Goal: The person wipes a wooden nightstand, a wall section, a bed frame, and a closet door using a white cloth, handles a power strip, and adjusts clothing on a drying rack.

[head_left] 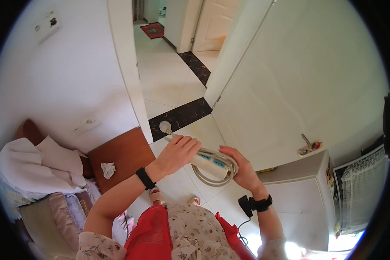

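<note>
A white power strip with blue-marked sockets is held in front of me, its pale cord looped in a coil around it. My left hand is closed on the strip's left end and the cord there. From that hand the round white plug sticks out, pointing away from me. Curved around the strip's right end and the coil is my right hand, its thumb side partly hidden by the loops.
A brown wooden cabinet top with a crumpled tissue stands at left, beside piled cloths. At right are a white door and a low white cabinet. A dark threshold crosses the doorway ahead.
</note>
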A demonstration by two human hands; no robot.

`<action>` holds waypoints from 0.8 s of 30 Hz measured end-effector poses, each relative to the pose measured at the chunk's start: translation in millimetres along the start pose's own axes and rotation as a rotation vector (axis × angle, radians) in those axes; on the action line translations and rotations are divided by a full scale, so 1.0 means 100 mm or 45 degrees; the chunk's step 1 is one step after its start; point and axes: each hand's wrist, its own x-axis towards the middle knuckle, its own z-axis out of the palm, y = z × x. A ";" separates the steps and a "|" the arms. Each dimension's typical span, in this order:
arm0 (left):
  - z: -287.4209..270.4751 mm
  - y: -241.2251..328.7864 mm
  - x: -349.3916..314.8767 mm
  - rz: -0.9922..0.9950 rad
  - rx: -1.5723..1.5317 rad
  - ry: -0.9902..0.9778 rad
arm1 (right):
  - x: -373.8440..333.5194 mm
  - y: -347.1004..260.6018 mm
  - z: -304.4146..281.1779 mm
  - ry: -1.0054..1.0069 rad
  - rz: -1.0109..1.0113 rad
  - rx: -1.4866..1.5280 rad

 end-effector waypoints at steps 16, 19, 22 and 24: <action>-0.21 0.34 0.06 0.618 0.705 0.115 | -0.06 0.12 0.76 -0.065 0.455 -0.417; -0.32 0.41 0.02 -0.037 0.226 0.345 | -0.10 0.24 0.70 0.097 0.415 -0.252; 0.06 0.52 -0.25 -0.634 -0.519 0.539 | -0.02 0.24 0.69 0.185 0.406 0.139; 0.11 0.68 -0.33 -0.999 -1.328 0.142 | 0.00 0.17 0.70 0.169 0.402 0.312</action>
